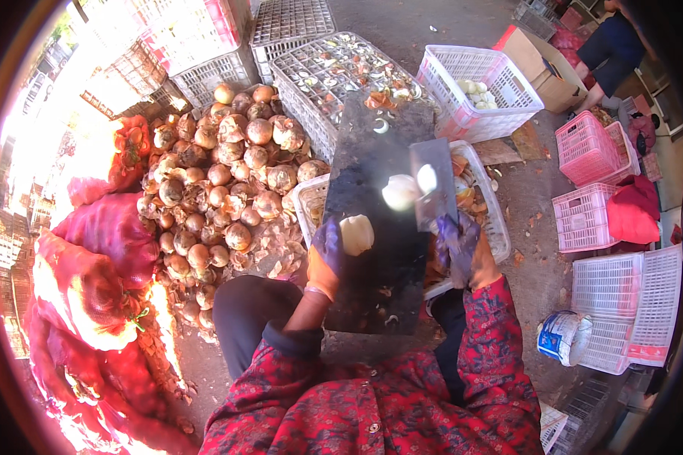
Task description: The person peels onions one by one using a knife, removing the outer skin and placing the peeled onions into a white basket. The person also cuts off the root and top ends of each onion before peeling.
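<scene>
My left hand [325, 259], in an orange and purple glove, holds a peeled onion [357, 235] at the left edge of a dark board [387, 273]. My gloved right hand [461, 250] grips a cleaver, whose broad blade [434, 202] hangs over the board's right side. Beside the blade is a second peeled onion [400, 192]. On the blade shows a pale round shape, perhaps that onion's reflection. The cleaver's handle is hidden in my fist. A curved onion scrap [381, 125] lies farther up the board.
Unpeeled onions [219, 176] are heaped at left, beside red mesh sacks [85, 284]. Under the board sits a white tub [498, 227] with peelings. A crate [478, 122] holding peeled onions stands ahead right. Another person's legs [609, 51] show at the upper right, near pink crates [586, 148].
</scene>
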Demonstrator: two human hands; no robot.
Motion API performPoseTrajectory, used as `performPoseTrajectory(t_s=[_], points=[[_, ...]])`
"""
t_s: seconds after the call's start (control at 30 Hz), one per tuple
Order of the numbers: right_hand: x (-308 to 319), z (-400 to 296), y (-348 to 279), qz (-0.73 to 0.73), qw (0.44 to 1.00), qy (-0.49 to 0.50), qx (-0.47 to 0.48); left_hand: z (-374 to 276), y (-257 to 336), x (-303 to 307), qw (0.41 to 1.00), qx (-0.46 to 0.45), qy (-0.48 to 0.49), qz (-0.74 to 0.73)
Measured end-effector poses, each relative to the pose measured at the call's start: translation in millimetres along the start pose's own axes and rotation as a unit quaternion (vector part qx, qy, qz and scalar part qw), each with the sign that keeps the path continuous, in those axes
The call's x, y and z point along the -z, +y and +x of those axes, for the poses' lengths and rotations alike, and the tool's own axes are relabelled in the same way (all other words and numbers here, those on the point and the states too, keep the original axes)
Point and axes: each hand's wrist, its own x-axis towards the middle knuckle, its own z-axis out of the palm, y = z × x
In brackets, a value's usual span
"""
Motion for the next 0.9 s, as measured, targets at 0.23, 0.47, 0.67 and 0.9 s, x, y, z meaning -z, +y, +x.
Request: performPoseTrajectory(t_s=[0.23, 0.47, 0.67, 0.9], points=[[-2, 16, -5, 0.219, 0.972, 0.011, -0.086, 9, -12, -6, 0.996, 0.067, -0.039, 0.050], [-1, 77, 57, -0.146, 0.964, 0.145, 0.167, 14, -42, -8, 0.985, 0.030, -0.058, -0.159], [-9, 130, 74, -0.421, 0.883, 0.135, 0.159, 8, 10, 0, 0.856, 0.154, -0.149, -0.471], [4, 157, 108, -0.477, 0.873, 0.043, 0.096, 5, 28, 0, 0.919, 0.046, -0.157, -0.359]])
